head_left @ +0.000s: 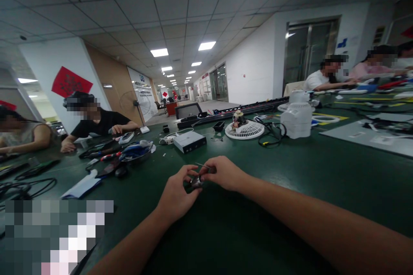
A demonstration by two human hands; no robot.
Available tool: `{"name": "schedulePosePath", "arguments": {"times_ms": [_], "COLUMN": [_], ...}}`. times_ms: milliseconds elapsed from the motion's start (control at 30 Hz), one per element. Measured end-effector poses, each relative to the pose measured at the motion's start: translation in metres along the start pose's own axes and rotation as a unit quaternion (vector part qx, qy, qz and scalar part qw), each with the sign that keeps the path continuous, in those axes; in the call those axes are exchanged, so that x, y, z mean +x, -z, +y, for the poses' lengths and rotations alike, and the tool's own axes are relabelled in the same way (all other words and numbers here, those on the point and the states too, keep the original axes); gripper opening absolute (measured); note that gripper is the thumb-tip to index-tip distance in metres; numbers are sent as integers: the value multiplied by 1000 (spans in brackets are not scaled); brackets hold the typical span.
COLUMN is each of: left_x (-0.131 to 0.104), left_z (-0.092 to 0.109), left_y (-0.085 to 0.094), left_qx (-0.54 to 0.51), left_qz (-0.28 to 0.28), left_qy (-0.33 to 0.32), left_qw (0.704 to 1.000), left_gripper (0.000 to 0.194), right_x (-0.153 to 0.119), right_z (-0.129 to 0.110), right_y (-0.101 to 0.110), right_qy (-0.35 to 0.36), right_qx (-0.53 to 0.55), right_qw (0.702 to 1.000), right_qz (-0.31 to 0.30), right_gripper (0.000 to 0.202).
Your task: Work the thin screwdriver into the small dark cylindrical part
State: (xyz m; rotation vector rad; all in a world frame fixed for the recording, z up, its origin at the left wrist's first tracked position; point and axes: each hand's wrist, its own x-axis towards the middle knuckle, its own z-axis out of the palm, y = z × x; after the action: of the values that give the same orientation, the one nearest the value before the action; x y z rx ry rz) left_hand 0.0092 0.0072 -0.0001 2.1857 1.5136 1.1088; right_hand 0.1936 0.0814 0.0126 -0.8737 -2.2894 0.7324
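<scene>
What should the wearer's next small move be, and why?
Probably tilting the thin rod down toward the small metal part: the right hand holds the rod with its free end pointing past the part, not at it, while the left hand grips that part.

Handheld part (195,181) before disc drive (189,141)

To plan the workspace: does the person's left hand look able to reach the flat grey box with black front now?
Probably yes: the flat grey box lies just beyond the left hand, with no object visible between them, though that hand holds a small shiny, metallic-looking part.
</scene>
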Motion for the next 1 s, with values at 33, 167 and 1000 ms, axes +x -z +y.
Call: {"name": "schedulePosePath", "arguments": {"times_ms": [33, 167, 1000], "left_x": [0, -1, 6], "left_z": [0, 2, -4], "left_y": [0, -2, -1], "left_qx": [0, 2, 146], "left_qz": [2, 0, 31], "left_qy": [-4, -38, 53], "left_qw": [1000, 999, 987], "left_gripper": [52, 47, 24], "right_x": [0, 1, -5], "right_z": [1, 5, 1], "right_y": [1, 7, 10], "right_qy": [1, 6, 1], "right_qx": [-13, 9, -193], "right_qw": [1000, 998, 981], "right_qz": [-4, -56, -21], "right_gripper": [13, 20, 31]}}
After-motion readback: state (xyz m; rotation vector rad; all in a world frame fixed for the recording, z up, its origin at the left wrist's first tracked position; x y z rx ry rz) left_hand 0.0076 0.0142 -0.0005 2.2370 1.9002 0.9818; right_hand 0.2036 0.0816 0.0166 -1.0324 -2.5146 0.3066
